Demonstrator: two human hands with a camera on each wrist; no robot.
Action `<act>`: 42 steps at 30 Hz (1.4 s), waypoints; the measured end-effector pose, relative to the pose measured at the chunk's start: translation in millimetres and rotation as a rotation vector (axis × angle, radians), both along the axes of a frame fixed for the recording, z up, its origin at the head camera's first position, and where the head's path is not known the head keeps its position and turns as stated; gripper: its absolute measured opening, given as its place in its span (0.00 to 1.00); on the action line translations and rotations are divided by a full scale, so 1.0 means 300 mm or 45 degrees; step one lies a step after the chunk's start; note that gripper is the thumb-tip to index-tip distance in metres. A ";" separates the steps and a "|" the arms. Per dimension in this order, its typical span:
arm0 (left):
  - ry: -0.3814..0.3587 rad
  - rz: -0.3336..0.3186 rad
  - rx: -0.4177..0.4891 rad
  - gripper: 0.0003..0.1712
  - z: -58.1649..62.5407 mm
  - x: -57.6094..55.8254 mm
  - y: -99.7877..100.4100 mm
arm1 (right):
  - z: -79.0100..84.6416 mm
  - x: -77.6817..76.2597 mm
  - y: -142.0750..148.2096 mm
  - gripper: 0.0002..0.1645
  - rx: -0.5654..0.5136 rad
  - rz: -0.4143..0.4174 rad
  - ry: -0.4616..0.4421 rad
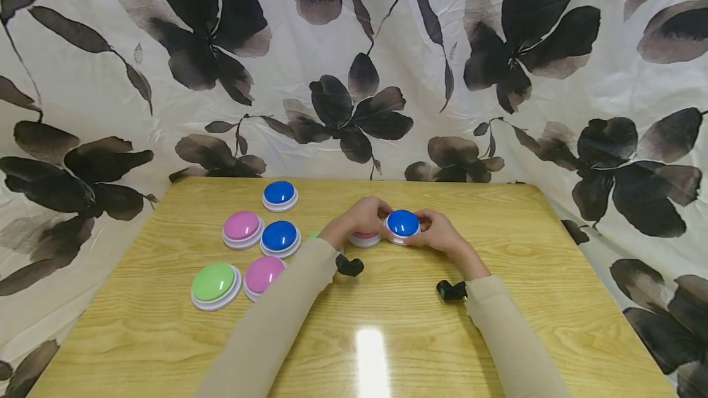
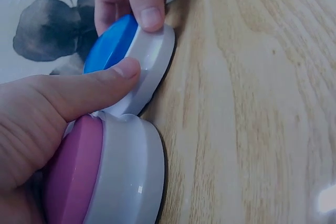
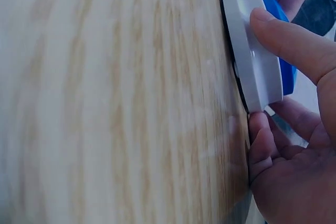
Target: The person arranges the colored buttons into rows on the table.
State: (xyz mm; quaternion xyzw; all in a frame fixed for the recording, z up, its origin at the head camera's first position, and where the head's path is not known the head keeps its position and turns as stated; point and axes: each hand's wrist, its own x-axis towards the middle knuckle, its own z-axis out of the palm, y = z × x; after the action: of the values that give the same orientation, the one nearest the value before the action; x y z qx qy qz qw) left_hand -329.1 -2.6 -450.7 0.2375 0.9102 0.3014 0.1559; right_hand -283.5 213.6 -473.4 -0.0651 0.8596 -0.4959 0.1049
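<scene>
Closest up are two beige sleeves, left sleeve (image 1: 271, 331) and right sleeve (image 1: 514, 336). Both hands have their fingers on the same blue button (image 1: 402, 223), over right of centre on the wooden surface (image 1: 409, 306): left hand (image 1: 361, 218) pinching its white base, thumb in front, right hand (image 1: 442, 235) gripping the opposite side, fingers curled round. Can't tell if it's slightly lifted. Pink button (image 1: 365, 241) looks to be touching it, partly under the left hand. Further left there's a cluster: green button (image 1: 213, 282), two pinks, two blues. Flowery cloth (image 1: 431, 78) behind.
</scene>
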 end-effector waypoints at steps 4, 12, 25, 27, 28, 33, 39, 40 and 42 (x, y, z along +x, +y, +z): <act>0.013 0.007 0.006 0.41 0.000 0.003 -0.004 | 0.003 0.005 -0.002 0.45 -0.013 -0.001 0.003; 0.014 0.009 0.005 0.42 0.007 0.015 -0.010 | -0.006 0.008 -0.004 0.45 -0.015 0.008 0.023; 0.034 -0.056 -0.067 0.44 0.024 0.015 -0.024 | 0.003 0.025 -0.016 0.48 0.042 0.015 0.058; 0.060 -0.072 -0.087 0.44 0.042 0.009 -0.034 | 0.016 0.027 -0.016 0.50 0.099 0.009 0.100; 0.076 -0.075 -0.095 0.43 0.052 0.007 -0.041 | 0.027 0.030 -0.017 0.50 0.120 0.000 0.120; 0.123 -0.085 -0.026 0.38 0.115 0.008 -0.095 | 0.119 0.054 -0.032 0.44 0.144 -0.012 0.230; 0.138 -0.150 0.089 0.32 0.211 0.050 -0.166 | 0.229 0.087 -0.065 0.33 0.072 0.049 0.330; 0.139 -0.156 0.090 0.31 0.230 0.061 -0.178 | 0.240 0.092 -0.071 0.32 0.073 0.065 0.342; 0.143 -0.181 0.099 0.30 0.260 0.082 -0.205 | 0.260 0.102 -0.086 0.30 0.073 0.097 0.365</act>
State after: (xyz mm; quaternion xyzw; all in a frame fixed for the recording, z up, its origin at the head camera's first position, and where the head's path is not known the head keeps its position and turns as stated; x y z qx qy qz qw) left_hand -304.5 -64.1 -372.6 0.3241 0.8859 0.3109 0.1162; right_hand -252.8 187.8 -395.3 -0.1649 0.8765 -0.4524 0.0017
